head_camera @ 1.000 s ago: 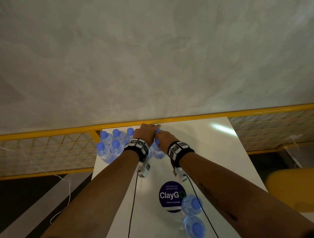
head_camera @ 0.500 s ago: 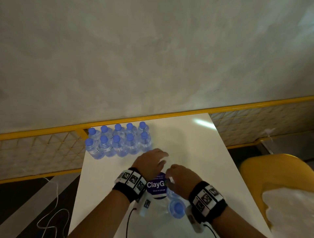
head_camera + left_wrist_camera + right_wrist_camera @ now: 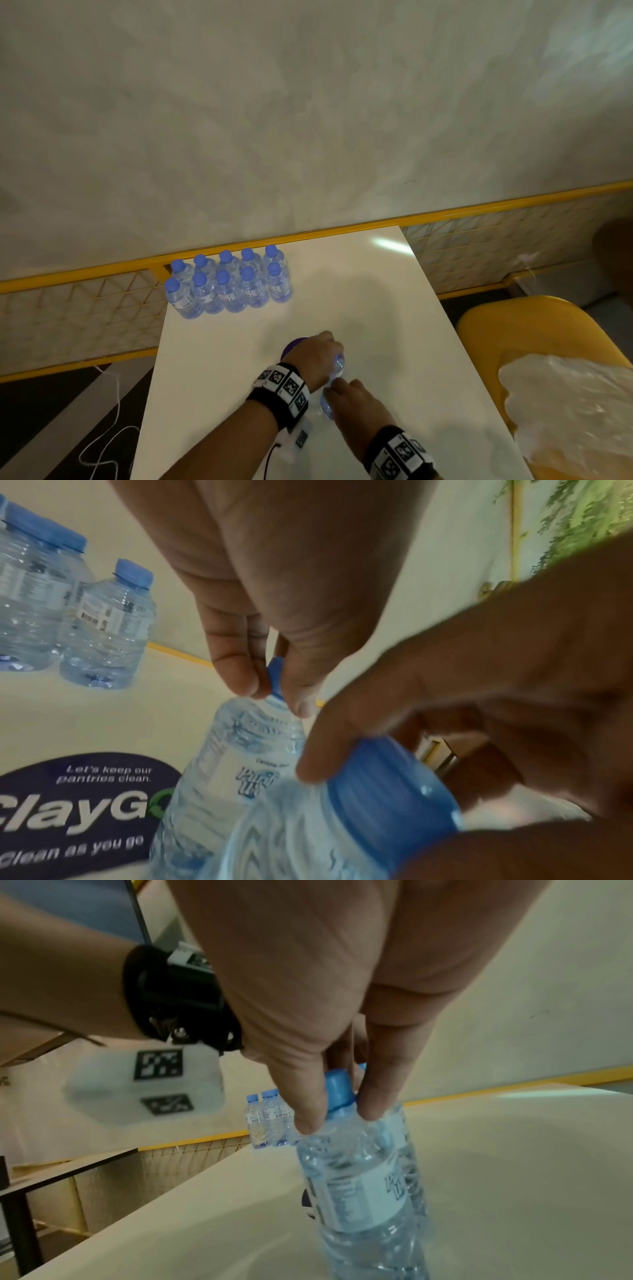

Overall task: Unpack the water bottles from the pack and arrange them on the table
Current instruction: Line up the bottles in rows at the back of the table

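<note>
A: Start at the left. What's on the table (image 3: 394, 308)?

B: Ten bottles (image 3: 227, 286) at the far left corner, two rows of five, upright, caps up, touching one another. Nearer, a dark round sticker (image 3: 291, 344) lies partly under the left hand (image 3: 313, 359).

A: And that hand?

B: Its fingertips (image 3: 236, 674) pinch the blue cap of one bottle (image 3: 232, 772) from above. In the left wrist view that bottle stands roughly upright with its base beside the sticker.

A: The right hand (image 3: 356, 407)?

B: Same grip. Thumb and fingers (image 3: 373, 1096) curl down round the cap of a second bottle (image 3: 363, 1183), which stands on the table just right of the first and closer to the person. The two bottles are near each other, maybe touching; I can't tell.

A: So what does the next move turn on?

B: I'd judge direction. The rows lie away from both hands and to the left, well apart from them. Each held bottle has its long axis vertical, hanging below the grip, so carrying them across needs no turning. The left hand is nearer the rows; the open end of the rows is their right side, so the left bottle probably goes in first.

A: Anything further right?

B: A yellow chair (image 3: 513, 329) beside the table, with crumpled clear plastic (image 3: 561, 401) on it, likely the emptied pack wrap.
</note>
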The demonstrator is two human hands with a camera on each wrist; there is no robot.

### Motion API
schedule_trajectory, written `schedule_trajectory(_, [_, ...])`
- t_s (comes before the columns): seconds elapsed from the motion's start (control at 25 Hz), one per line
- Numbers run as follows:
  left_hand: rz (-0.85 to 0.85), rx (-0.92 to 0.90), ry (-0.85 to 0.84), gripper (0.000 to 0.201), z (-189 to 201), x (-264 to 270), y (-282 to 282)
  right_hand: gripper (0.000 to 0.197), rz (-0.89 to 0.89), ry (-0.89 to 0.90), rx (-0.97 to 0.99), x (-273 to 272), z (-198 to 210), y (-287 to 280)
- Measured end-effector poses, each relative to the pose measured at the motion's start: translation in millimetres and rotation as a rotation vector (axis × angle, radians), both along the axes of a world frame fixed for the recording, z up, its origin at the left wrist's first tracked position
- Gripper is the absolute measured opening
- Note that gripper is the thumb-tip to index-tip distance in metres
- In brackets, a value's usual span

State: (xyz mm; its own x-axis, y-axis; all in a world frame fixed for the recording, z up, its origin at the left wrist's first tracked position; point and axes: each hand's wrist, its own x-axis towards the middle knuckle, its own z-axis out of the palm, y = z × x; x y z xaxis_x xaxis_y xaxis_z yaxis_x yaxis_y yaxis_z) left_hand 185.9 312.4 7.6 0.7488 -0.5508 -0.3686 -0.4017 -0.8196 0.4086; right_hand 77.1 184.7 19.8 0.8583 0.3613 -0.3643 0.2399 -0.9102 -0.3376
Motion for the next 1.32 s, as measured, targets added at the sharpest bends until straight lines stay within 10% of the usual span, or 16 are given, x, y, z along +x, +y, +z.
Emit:
schedule_trajectory(0.72, [0.208,0.255,-0.265,0.028,24.2,248.1,24.5,0.026,0.009,-0.112,0.131,4.2,-23.5,-13.6])
schedule_trajectory(1.16, [0.204,0.364,-0.175,0.045,10.9,265.3,18.2,0.003,-0.094,-0.102,0.066,16.4,-16.0,-9.2])
schedule_trajectory(1.32, [0.289,0.118,-0.339,0.052,34.9,214.4,36.4,0.019,-0.029,0.001,0.175,56.2,20.6,-16.2])
